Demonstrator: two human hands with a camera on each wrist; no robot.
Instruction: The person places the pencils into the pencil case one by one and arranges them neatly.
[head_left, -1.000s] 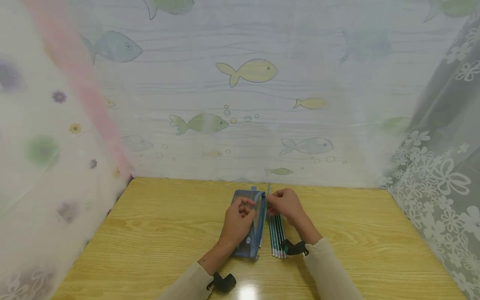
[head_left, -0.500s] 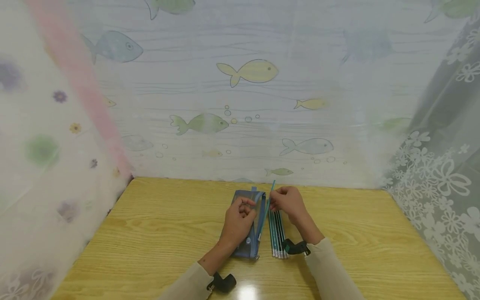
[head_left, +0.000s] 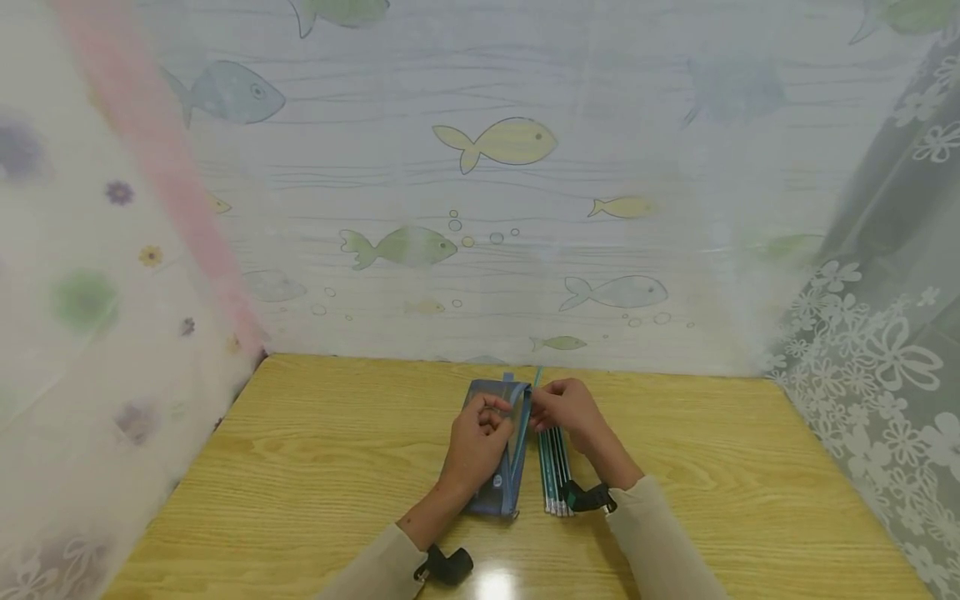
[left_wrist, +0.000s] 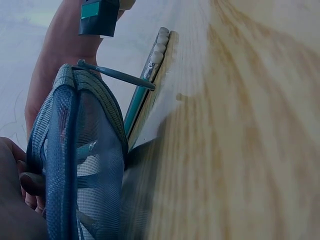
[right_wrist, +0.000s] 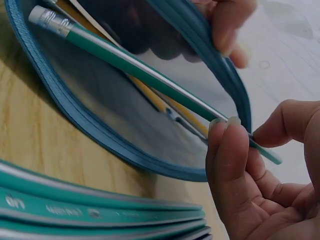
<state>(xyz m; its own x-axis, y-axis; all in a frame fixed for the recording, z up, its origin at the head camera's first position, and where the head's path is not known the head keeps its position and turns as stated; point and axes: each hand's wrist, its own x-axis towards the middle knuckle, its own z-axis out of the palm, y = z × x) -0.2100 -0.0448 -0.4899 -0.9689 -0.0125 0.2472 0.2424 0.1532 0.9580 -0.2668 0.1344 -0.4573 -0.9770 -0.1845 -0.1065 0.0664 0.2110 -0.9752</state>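
On the wood-grain desk (head_left: 315, 467), a blue zippered mesh pouch (head_left: 489, 502) is pinched at its rim by the left hand (head_left: 480, 437), while a green-and-silver, eraser-tipped pencil (right_wrist: 142, 74) is pinched by the right hand (head_left: 572, 412), apparently mid-insertion, its far end needing tucking inside.

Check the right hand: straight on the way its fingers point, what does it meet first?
Likely the blue pouch, at its open side, going by the head view. The right hand pinches a green pencil at that opening; how much gap remains is hard to judge.
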